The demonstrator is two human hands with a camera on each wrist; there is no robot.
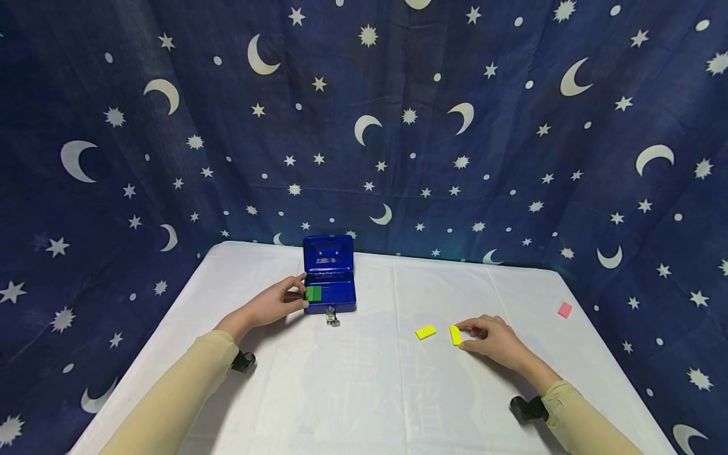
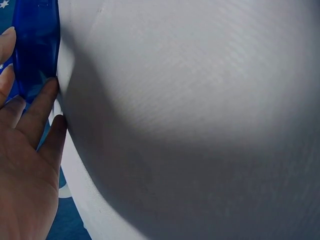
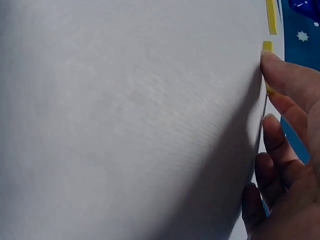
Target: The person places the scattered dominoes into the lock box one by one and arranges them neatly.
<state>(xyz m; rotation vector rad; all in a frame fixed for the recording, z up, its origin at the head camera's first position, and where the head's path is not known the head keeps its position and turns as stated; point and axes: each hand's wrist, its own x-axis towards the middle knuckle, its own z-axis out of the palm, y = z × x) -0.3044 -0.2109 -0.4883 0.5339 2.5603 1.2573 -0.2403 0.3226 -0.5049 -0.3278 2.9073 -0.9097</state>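
Observation:
A small blue cash box stands with its lid raised, and green blocks sit at the left inside it. Keys hang at its front. My left hand touches the box's left side with spread, fairly straight fingers; in the left wrist view, fingertips rest against the blue wall. Farther right, my right hand pinches a yellow block between thumb and forefinger, at the tabletop. Another yellow block lies just left of it. The right wrist view partly hides the held block behind the thumb.
A pink block lies near the right edge of the white-covered table. Behind the table hangs a dark blue cloth with moons and stars. Each wrist carries a black camera mount.

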